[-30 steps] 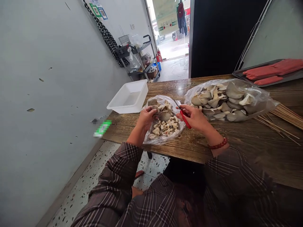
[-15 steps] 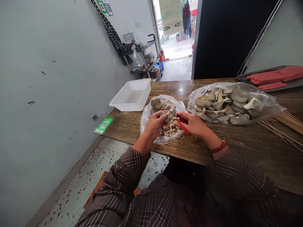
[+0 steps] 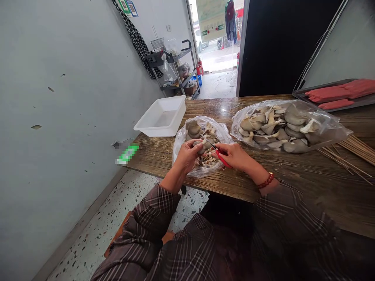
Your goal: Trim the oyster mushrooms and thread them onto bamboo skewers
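A grey oyster mushroom (image 3: 202, 146) is held just above a small clear plastic bag (image 3: 180, 142) of pale trimmed stem pieces. Red-handled scissors (image 3: 218, 154) point left, their thin blades meeting the mushroom's stem end.

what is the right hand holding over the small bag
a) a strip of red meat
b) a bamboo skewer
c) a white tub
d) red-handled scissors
d: the right hand grips red-handled scissors, blades pointing at the mushroom piece held by the left hand above the small bag; the skewers lie on the table to the far right.
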Available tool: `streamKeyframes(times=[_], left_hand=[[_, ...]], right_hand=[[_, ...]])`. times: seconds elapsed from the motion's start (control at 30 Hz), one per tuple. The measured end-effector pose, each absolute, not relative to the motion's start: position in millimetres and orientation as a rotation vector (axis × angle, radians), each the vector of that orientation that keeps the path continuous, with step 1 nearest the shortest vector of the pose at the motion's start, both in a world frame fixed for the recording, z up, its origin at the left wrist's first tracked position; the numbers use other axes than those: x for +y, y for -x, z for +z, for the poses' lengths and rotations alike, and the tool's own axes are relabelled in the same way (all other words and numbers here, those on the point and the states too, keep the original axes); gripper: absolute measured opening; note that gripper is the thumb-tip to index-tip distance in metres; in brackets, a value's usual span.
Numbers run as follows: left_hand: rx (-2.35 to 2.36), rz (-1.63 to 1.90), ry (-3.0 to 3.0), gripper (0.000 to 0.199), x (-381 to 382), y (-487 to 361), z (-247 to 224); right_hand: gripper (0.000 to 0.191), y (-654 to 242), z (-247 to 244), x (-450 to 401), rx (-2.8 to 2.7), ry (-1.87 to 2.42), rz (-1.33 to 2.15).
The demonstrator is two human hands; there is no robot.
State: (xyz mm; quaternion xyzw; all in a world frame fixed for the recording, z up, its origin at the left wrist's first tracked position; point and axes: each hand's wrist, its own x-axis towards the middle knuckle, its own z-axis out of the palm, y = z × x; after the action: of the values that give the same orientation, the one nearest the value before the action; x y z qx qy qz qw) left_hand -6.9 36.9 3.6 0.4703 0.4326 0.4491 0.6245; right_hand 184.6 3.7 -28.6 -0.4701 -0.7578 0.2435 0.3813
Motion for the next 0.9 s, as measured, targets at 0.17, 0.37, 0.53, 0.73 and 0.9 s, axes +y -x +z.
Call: streamKeyframes(times=[0.17,0.37,0.53,0.73,0.9], left_hand=[[1.041,0.957,-1.057,0.030,41,27,8],[1.023,0.943,-0.953,0.014,78,26,21],[1.216,0.927,-1.406,0.020,118,-1,14],[1.520,0.724,-2.262,0.007,146,-22,1],[1.544,0.739,-2.296,0.010,151,-20,-1]], right_hand=[[0.032,-185,-31,7,-1.883,1.242,0.705],[0.052,-200,-20,12,-1.301,1.188,0.962],[0.057,-206,-9,11,-1.103,1.139,1.021],[0.052,-206,-10,14,-1.206,1.161,0.942],[0.057,-206,-8,16,-1.198,1.166,0.965]])
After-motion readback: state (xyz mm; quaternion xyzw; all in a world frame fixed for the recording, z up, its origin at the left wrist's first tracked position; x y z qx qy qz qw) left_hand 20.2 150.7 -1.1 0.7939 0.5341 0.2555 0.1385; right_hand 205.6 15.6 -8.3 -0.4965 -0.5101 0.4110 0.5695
